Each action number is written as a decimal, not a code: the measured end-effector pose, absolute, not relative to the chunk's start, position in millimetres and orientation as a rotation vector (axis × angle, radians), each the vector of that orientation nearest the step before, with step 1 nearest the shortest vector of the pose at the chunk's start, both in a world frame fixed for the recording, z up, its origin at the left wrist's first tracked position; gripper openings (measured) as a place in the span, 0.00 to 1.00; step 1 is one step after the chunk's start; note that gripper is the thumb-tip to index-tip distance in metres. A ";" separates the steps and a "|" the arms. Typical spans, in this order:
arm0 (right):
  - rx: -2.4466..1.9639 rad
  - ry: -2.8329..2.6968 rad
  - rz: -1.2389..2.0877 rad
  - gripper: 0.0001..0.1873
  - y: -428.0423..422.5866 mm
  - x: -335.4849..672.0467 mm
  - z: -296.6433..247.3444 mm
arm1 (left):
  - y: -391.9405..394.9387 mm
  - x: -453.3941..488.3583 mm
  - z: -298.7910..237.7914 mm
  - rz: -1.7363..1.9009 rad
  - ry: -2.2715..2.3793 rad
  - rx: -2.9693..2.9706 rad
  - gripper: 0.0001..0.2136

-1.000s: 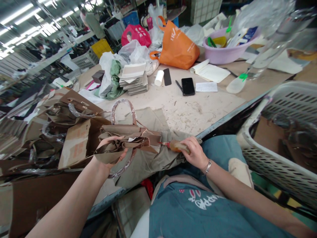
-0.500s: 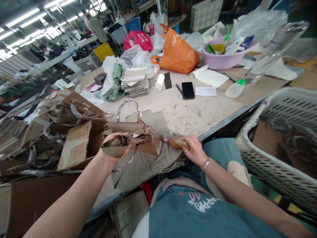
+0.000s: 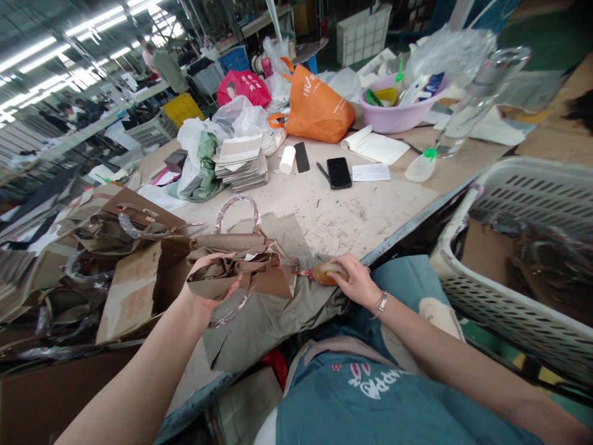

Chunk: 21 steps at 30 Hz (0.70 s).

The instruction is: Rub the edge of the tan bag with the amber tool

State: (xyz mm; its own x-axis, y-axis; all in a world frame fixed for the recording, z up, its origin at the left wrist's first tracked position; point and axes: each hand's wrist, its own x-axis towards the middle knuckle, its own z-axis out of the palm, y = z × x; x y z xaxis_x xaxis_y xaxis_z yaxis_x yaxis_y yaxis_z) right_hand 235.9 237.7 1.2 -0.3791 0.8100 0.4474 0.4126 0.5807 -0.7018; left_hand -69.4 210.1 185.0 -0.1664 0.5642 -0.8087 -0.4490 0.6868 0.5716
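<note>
My left hand is closed around the near side of a brown handbag lying on its side, its bunched olive lining showing at the opening. Plastic film wraps the bag's handles. My right hand grips a squeeze bottle of yellowish contents, probably glue, by its rear end. The bottle's thin red nozzle points left, at the right-hand edge of the bag; whether it touches cannot be made out. Under the bag, an olive cloth spreads over the table edge.
Left of the bag are a cardboard box and piled handbags. Beyond it stand stacked panels, a phone, an orange bag, a purple basin and a clear bottle. To the right stands a plastic crate.
The camera view has shifted slightly, so the table items appear further left. Both hands keep their holds; the bottle's nozzle stays by the bag's edge.
</note>
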 end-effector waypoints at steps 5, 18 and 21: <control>-0.934 -2.008 0.772 0.10 234.9 237.7 3.3 | 212.9 -68.3 184.9 0.875 1.596 0.136 0.11; -0.918 -2.057 0.773 0.09 239.7 231.5 11.8 | 220.0 -76.1 177.9 0.815 1.488 0.188 0.13; -0.906 -2.081 0.756 0.08 240.5 232.3 14.9 | 221.5 -76.2 176.2 0.803 1.507 0.181 0.13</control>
